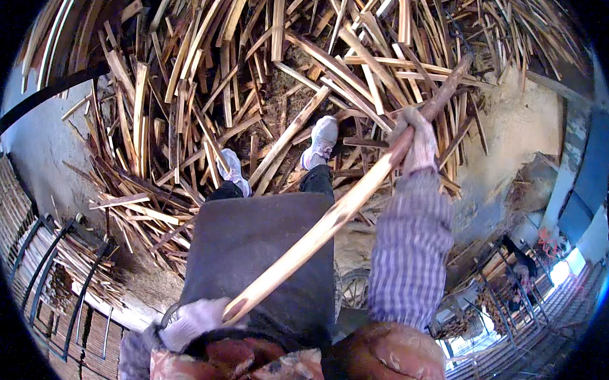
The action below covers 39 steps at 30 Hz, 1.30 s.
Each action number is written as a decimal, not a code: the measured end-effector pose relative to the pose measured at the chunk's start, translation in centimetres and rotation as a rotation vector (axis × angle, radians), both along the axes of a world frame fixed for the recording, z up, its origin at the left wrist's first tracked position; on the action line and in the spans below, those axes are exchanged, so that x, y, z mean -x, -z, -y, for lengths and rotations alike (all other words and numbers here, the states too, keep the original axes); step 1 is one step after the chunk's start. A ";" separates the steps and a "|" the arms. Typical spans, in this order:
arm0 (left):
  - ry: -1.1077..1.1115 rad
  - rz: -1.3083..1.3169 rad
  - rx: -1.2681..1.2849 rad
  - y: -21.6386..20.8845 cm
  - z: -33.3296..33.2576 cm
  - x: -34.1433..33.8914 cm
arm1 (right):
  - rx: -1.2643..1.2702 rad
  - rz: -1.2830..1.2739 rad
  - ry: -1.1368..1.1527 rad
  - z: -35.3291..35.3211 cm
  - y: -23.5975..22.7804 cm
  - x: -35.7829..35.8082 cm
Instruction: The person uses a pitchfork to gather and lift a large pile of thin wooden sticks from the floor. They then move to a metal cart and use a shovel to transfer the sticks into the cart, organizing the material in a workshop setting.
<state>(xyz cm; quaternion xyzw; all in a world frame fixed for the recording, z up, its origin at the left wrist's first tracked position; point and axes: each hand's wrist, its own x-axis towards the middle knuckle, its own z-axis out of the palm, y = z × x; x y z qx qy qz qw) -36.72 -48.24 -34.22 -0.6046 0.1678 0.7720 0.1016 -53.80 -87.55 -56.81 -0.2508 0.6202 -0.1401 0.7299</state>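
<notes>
Currently, the right hand (419,137), in what looks like a pale glove, is closed around a long wooden stick (316,238) toward its upper part. The left hand (193,323), also pale and apparently gloved, is at the near end, gripping it there; its finger placement is partly hidden from where I stand. The stick slants across the front of the body, low at the person's left, high at the right; mostly stripped and pale, with brown bark showing around and beyond the right hand. Right sleeve (412,249): purple check. Behind the stick hangs a dark apron-like cloth (254,242). Past its edge, two light shoes (321,140) stand apart among loose wood. I note a broad heap of split strips (187,83) ahead of the feet, lying at many angles, some bark-edged. Bare floor (518,131) shows to the right of the heap. Farther out: dark metal bars (82,302) beside stacked wood at left, a blue panel (595,155) at right.
</notes>
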 end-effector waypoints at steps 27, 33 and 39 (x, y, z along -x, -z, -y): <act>-0.034 0.286 0.042 -0.9 9.9 1.4 | -0.025 -0.298 0.069 5.0 2.4 -0.3; -0.002 0.257 0.189 -1.6 -7.2 0.8 | 0.023 -0.126 0.089 -5.3 -5.2 -1.0; -0.081 0.340 0.058 -6.0 -23.3 -7.7 | 0.053 -0.227 0.154 -23.5 -12.5 -8.6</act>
